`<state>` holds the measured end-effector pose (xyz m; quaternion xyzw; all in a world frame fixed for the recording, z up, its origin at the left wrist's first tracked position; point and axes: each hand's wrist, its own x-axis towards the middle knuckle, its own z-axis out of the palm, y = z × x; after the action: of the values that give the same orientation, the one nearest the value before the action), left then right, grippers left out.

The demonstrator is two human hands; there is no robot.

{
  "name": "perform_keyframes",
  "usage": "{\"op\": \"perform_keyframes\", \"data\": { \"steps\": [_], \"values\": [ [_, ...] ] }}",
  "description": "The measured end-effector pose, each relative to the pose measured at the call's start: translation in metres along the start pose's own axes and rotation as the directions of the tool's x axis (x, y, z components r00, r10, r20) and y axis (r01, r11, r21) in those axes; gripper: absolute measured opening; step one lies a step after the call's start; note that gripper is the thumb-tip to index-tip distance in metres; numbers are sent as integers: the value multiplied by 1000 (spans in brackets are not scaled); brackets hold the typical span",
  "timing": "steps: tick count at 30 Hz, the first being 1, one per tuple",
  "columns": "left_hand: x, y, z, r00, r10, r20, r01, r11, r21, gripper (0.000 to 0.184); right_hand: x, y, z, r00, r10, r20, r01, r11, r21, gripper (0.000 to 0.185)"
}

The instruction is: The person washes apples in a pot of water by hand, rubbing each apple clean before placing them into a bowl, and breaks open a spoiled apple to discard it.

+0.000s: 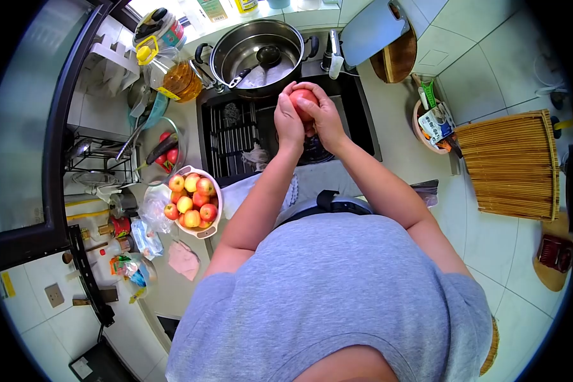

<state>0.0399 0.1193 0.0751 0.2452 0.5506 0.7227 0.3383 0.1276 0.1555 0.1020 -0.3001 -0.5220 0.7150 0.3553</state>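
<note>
Over the black sink [370, 137], my left hand [289, 124] and my right hand [326, 118] are cupped together around a round red apple [304, 100]. The fingers of both hands curl over it, and part of its skin shows between them. Just beyond my hands stands a large steel pot [223, 60] with a black ladle [268, 57] resting inside. To the left of my left arm, a pale colander [216, 219] is heaped with several red and yellow apples [191, 202].
A glass bowl [183, 153] with an eggplant and red vegetables sits left of the sink, near an oil bottle [178, 79]. A drying rack [226, 140] and a steel scrubber [231, 113] are in the sink's left side. Cutting boards [375, 32] lean at the back right.
</note>
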Motion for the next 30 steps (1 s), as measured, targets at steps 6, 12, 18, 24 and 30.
{"op": "perform_keyframes", "data": {
  "steps": [6, 12, 18, 24, 30],
  "values": [
    [-26, 17, 9, 974, 170, 149, -211, 920, 330, 57, 40, 10, -22, 968, 245, 58, -251, 912, 324, 35],
    [-16, 6, 0, 939, 326, -110, -282, 912, 297, 57, 15, -12, -3, 953, 101, 287, -206, 909, 361, 38],
    [-17, 14, -11, 986, 158, -58, -152, 983, 103, 56, 19, -21, -2, 924, 133, 358, -286, 861, 421, 33],
    [-27, 13, 0, 873, 480, 88, -472, 784, 404, 56, 43, -17, 1, 954, 251, 165, -279, 943, 179, 19],
    [-15, 4, -9, 992, 79, -96, -81, 997, -13, 53, 27, -2, 6, 971, -108, 215, 135, 984, -117, 29]
  ]
}}
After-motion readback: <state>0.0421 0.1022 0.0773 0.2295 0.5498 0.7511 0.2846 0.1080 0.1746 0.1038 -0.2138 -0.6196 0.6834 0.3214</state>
